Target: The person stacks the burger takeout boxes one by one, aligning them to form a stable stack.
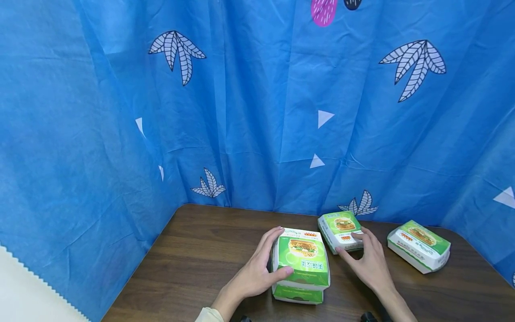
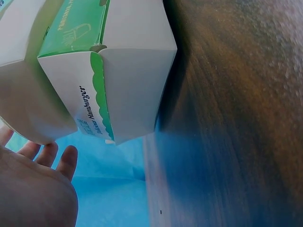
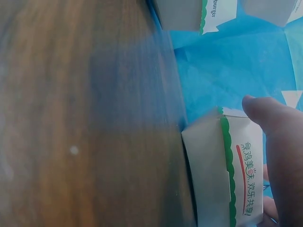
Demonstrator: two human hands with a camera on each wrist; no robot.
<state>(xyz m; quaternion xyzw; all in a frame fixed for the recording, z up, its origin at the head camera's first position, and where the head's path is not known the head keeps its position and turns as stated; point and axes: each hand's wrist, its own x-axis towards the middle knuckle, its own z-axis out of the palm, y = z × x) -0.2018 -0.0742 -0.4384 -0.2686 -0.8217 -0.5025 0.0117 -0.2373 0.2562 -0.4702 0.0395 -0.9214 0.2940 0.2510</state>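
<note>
Two green-and-white hamburger boxes are stacked in front of me, the upper box (image 1: 303,255) set over the lower box (image 1: 299,295). My left hand (image 1: 257,270) holds the upper one from the left, thumb across its near face and fingers along its far left edge. In the left wrist view, fingertips meet the edge of the upper box (image 2: 38,109), beside the lower box (image 2: 85,94). Behind and to the right lies another hamburger box (image 1: 339,230). My right hand (image 1: 370,261) grips it, its thumb at the near left corner and its fingers toward the right side.
A further hamburger box (image 1: 418,246) sits at the right of the brown wooden table (image 1: 193,268). A blue patterned curtain (image 1: 257,112) hangs along the table's back and sides. Dark objects (image 1: 368,316) show at the bottom edge near the wrists.
</note>
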